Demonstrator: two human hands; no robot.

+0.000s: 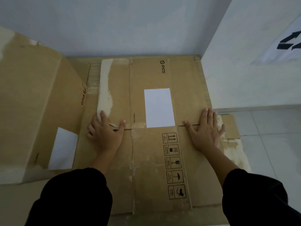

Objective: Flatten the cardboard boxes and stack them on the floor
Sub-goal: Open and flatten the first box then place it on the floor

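Flattened cardboard box (146, 144) flat on floor — standing box (37, 103) at its left.

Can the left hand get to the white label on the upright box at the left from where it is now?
Probably yes. The left hand lies flat and open on the flattened box, and the white label on the upright box sits just beside it with nothing between.

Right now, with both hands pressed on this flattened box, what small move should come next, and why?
Probably lift both palms and turn to the box on the left, which looks unflattened. The left hand and right hand lie spread on the flattened box, which already lies flat atop other cardboard.
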